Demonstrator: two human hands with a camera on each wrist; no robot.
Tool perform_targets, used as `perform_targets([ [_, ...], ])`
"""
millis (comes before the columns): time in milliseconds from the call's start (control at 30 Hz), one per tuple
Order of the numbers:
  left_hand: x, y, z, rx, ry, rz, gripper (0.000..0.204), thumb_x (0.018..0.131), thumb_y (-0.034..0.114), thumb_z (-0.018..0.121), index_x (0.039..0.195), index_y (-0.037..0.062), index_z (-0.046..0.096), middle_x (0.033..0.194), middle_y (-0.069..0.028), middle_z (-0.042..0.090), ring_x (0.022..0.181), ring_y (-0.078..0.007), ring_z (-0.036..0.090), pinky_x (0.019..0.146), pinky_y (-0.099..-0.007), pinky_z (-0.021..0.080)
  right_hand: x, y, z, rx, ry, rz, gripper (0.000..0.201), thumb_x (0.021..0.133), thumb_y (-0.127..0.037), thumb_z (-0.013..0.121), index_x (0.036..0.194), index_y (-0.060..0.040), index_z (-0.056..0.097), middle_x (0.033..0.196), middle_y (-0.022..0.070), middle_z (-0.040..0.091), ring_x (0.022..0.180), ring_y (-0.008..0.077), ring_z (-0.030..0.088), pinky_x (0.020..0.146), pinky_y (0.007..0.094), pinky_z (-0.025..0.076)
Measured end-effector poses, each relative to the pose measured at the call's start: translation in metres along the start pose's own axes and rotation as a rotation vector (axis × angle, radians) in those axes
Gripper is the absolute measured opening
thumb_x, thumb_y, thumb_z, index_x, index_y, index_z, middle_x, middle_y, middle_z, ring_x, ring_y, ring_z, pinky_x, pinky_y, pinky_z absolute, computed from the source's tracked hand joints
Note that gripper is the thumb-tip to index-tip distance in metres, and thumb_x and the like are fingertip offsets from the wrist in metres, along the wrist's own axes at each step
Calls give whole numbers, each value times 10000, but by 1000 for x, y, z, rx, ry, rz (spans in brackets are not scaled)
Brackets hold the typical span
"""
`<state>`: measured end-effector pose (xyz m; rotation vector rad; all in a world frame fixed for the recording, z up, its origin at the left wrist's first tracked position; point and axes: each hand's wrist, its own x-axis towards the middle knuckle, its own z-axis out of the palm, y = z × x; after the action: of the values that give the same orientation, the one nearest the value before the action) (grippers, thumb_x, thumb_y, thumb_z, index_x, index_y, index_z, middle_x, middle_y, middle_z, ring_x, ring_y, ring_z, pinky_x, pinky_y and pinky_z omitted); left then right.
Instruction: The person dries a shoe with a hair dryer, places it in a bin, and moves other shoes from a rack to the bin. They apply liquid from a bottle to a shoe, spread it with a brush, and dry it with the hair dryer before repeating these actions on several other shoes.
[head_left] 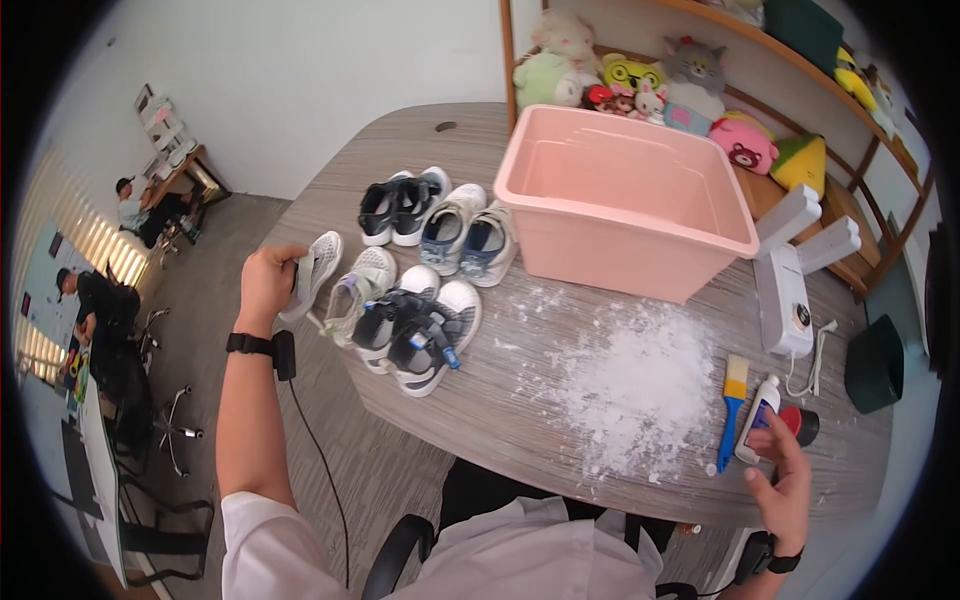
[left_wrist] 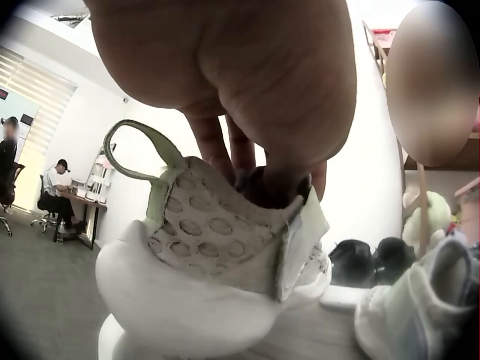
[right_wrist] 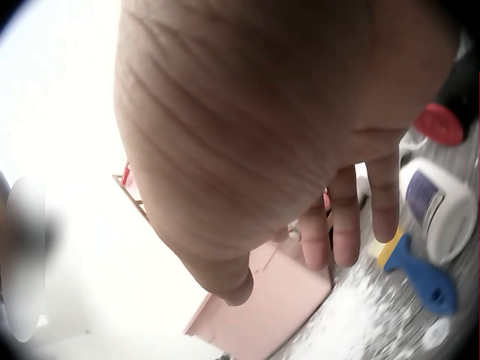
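Observation:
At the table's left edge my left hand [head_left: 268,285] grips a white child's sneaker [head_left: 322,262]. The left wrist view shows the sneaker's perforated upper [left_wrist: 206,229] and a pale green heel loop [left_wrist: 139,146], with fingers reaching into the opening. Its pale mate [head_left: 360,295] stands just to the right. My right hand [head_left: 785,480] hovers over the table's right side with fingers parted and nothing in them. By its fingertips lie a white bottle [head_left: 758,425] with a purple label and a blue-handled brush [head_left: 733,400]. A black container with a red lid [head_left: 795,425] lies beyond them.
Several more sneakers [head_left: 430,335] stand in pairs left of a large pink bin [head_left: 610,245]. White powder [head_left: 640,390] covers the tabletop before the bin. A white twin-armed device [head_left: 785,300] stands at right; plush toys [head_left: 690,75] fill the shelf. Two people sit at left.

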<state>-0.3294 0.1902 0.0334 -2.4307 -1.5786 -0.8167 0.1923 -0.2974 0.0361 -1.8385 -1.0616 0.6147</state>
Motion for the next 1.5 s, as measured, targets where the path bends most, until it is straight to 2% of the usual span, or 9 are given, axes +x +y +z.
perform_targets([
  [433,11,8,10,-9,32,91,318,952,13,637,1262,15,709,1220,-202,721,1174,-363,675,1009,-405,507,-54,39,-46,-332,390,130,487,835,-29,781,1315,-35,699,1048,132,742,975,213,703,872,353,549],
  [733,-155,101,-51,-54,339,606,165,884,23,590,990,-24,706,934,-190,697,841,-371,654,797,-474,516,-99,39,-41,212,-396,534,298,892,5,758,1189,-5,730,995,122,770,955,185,731,883,318,565],
  [900,-251,144,-39,-377,-783,-7,215,762,143,661,919,1,702,808,-150,701,751,-379,674,727,-441,533,-161,110,-9,-434,-504,835,707,843,-447,834,1346,10,638,1108,225,758,1060,331,741,936,364,567],
  [1000,-307,149,-17,-272,-796,-12,328,763,177,692,1034,1,740,832,-176,735,801,-398,718,775,-439,570,-177,145,6,-513,-542,1005,979,763,-581,823,1446,52,521,1098,279,743,1060,411,729,942,392,566],
  [1067,-329,149,-19,-188,-1161,-498,513,702,229,865,1155,26,734,969,-205,762,930,-388,741,836,-393,590,-186,156,11,-519,-595,955,1022,795,-534,798,1509,91,418,1114,295,736,1054,414,732,940,409,567],
  [1167,-301,191,-28,-290,-1143,-605,509,722,195,821,1191,21,727,1063,-231,762,1024,-362,750,897,-388,581,-196,163,21,55,-392,1171,980,819,-518,770,1493,107,433,1108,306,734,1103,410,716,965,416,557],
  [1200,-302,189,-22,-287,-1142,-613,509,722,195,821,1191,21,727,1063,-231,762,1024,-362,750,897,-388,581,-218,200,17,-5,-401,1015,832,831,18,734,1548,98,319,1163,137,772,633,144,639,610,298,542],
  [1300,-327,174,-1,-337,-1081,-649,485,736,130,749,1207,18,727,1054,-206,770,1030,-312,754,910,-373,577,-195,164,29,210,-302,1128,769,881,80,607,1582,-75,332,1415,215,634,1252,366,655,965,361,563],
  [1500,-320,170,9,-514,-1125,-684,459,792,-116,591,1234,-37,690,1098,-137,763,1025,-224,719,924,-328,548,-247,229,36,401,-221,1103,537,857,109,551,1387,37,509,1382,194,647,1185,286,674,960,351,541],
])
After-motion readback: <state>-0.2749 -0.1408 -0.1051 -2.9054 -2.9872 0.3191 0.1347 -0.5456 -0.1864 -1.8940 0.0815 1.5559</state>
